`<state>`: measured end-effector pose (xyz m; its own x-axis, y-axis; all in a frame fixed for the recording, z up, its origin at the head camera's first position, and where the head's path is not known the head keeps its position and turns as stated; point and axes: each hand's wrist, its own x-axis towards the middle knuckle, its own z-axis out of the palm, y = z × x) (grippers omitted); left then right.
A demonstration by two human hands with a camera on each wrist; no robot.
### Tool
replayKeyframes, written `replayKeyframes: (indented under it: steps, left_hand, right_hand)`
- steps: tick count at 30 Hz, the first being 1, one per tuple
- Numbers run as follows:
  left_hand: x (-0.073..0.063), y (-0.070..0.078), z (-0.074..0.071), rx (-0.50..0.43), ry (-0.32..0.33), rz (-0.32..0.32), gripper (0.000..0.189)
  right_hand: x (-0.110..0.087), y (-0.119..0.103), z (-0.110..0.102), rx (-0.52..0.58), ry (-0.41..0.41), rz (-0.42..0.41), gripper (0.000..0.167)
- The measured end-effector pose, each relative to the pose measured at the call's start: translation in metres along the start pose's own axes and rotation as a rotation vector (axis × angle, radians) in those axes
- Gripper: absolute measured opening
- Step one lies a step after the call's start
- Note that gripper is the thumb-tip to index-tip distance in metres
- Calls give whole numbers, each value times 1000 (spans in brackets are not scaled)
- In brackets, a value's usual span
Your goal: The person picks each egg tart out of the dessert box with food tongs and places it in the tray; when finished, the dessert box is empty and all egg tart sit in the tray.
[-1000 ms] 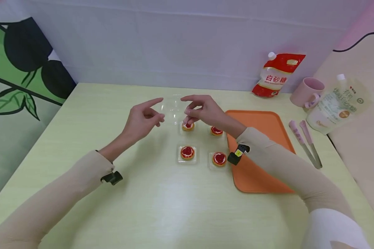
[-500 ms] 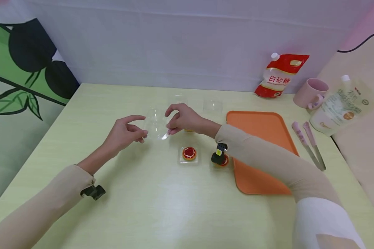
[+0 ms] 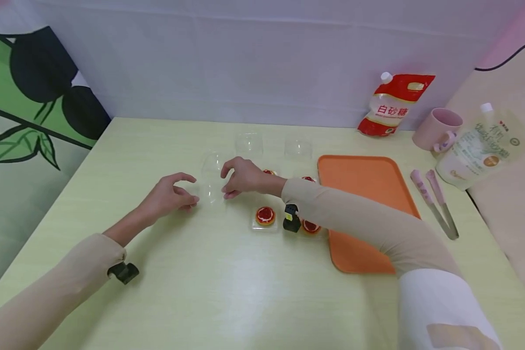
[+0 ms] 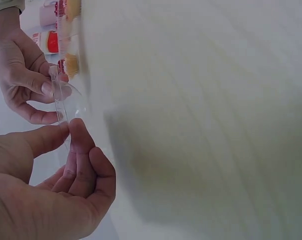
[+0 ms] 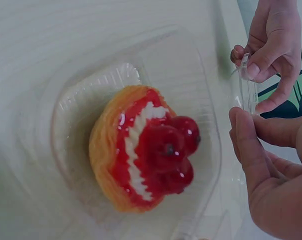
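My left hand [image 3: 168,197] and right hand [image 3: 243,177] pinch opposite edges of a clear plastic box [image 3: 212,177], held left of several small tarts. In the left wrist view, the left thumb and forefinger grip the near edge of this thin box [image 4: 71,100], which has a domed part, and the right hand [image 4: 28,82] holds its far edge. A tart [image 3: 265,216] with red topping and white cream sits in a clear tray on the table. Seen close in the right wrist view, one tart [image 5: 141,150] carries glossy red berries inside its clear container [image 5: 201,65].
Two clear plastic pieces [image 3: 249,144] stand behind the tarts. An orange tray [image 3: 358,172] lies to the right under my right forearm, with tongs [image 3: 435,204] beside it. A pink mug [image 3: 435,129], a red sugar pouch [image 3: 393,104] and a pale pouch [image 3: 481,150] stand back right.
Both hands have moved left and nearer to me, carrying the clear plastic box from behind the tarts to their left. The clear pieces at the back have come into view.
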<state>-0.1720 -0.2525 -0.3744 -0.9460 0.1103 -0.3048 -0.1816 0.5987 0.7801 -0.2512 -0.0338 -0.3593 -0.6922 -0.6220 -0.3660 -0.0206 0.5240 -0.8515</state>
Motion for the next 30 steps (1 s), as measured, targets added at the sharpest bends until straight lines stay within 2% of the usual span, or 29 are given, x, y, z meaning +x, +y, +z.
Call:
replayKeyframes:
  steps: [11,20,23,30]
  left_hand:
    - [-1,-6,-1,-6,11,-10,55]
    - [-2,-8,0,7,20,-11,59]
    - [-2,-8,-1,8,26,-2,60]
    - [-4,-8,-1,12,24,-27,66]
  right_hand:
    - [7,1,8,-97,3,-26,36]
    - [0,-2,7,-85,-9,-21,40]
    - [-2,-2,4,-74,-4,-21,42]
    - [-10,-2,-8,-66,-6,-18,47]
